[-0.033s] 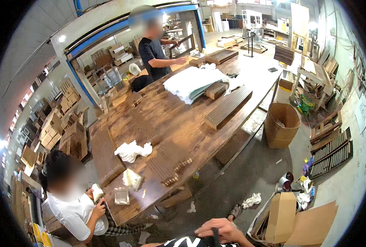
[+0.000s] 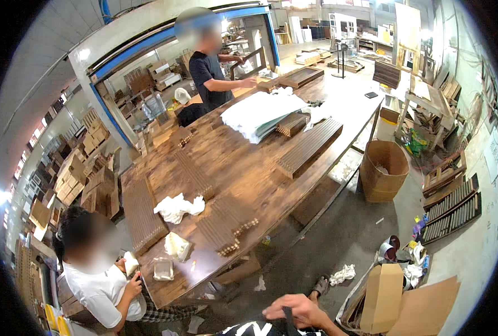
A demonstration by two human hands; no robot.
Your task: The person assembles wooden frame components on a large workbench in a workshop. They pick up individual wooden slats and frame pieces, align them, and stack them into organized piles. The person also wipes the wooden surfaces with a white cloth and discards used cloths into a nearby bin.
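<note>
My right hand (image 2: 298, 309) is at the lower edge, in front of dark clothing with white marks (image 2: 254, 328). Its fingers bend round a black strap (image 2: 290, 320), which hangs down over the clothing. My left hand is out of the picture. Beyond lies a large brown wooden table (image 2: 249, 168), which neither of my hands touches. On it are rows of dark brown wood strips (image 2: 226, 222), a crumpled white cloth (image 2: 178, 208), a cream-coloured wad (image 2: 178, 246) and a small clear container (image 2: 163, 270).
A seated person in white (image 2: 95, 291) holds a pale object at the table's left corner. Another person in black (image 2: 208, 78) stands across it with a frame. White sheets (image 2: 265, 112) lie on the table. Cardboard boxes (image 2: 384, 171) and a flattened carton (image 2: 428, 311) stand right.
My right hand has shifted slightly left, with the strap still at its fingers. A sandalled foot beside it shows more fully.
</note>
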